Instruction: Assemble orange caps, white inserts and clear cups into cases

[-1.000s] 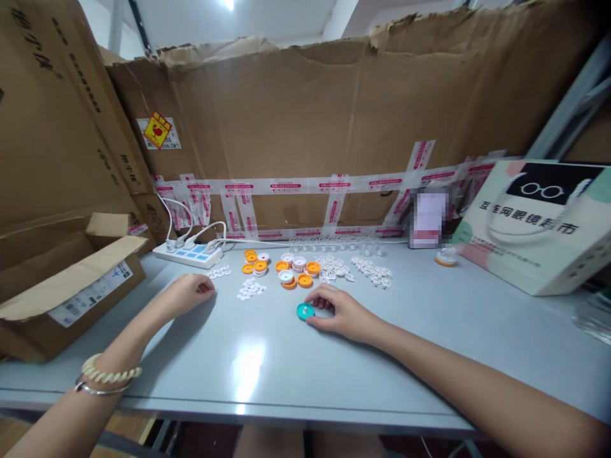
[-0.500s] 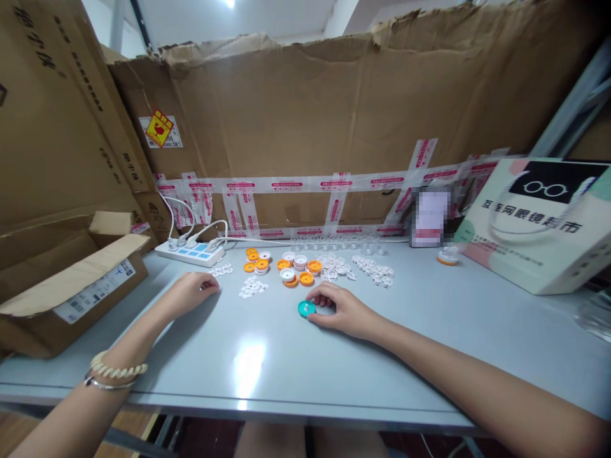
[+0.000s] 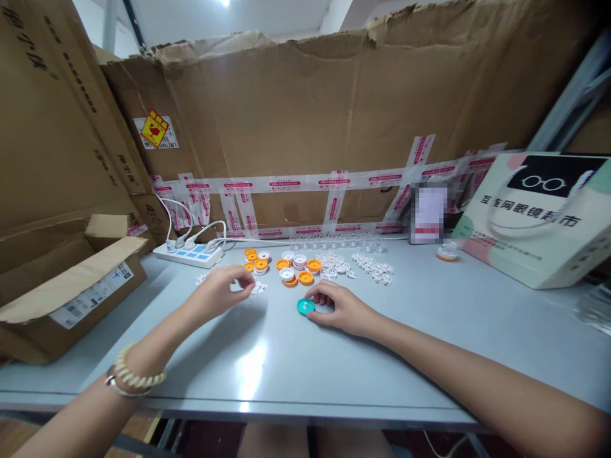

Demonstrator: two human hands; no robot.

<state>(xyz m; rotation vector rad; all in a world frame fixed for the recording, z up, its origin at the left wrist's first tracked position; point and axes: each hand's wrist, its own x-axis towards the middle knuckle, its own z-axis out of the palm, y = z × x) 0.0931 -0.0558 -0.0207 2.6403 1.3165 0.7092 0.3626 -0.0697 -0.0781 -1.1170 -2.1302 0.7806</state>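
Note:
My right hand (image 3: pixel 337 306) rests on the table and grips the edge of a round teal plastic cap (image 3: pixel 302 308) between thumb and fingers; a small pale piece sits in its middle. To the left, my left hand (image 3: pixel 222 294) is raised a little above the table, thumb and forefinger closed in a pinch. Whatever lies between those fingertips is too small to make out. Small white discs (image 3: pixel 259 288) show just beside and behind these fingers, partly covered by them. Farther back stand several orange caps (image 3: pixel 306 278) and white caps (image 3: pixel 300 261).
White openwork plastic pieces (image 3: pixel 372 267) lie behind my right hand. Clear plastic parts (image 3: pixel 329 243) line the back, near a phone (image 3: pixel 428 215). A power strip (image 3: pixel 188 254) and an open carton (image 3: pixel 95 299) stand left. At right are a paper bag (image 3: pixel 529 235) and an orange-based clear container (image 3: pixel 447 252).
My left hand has moved right, from beside the left group of small white pieces to over the small white discs, nearer the teal cap. My right hand keeps its hold.

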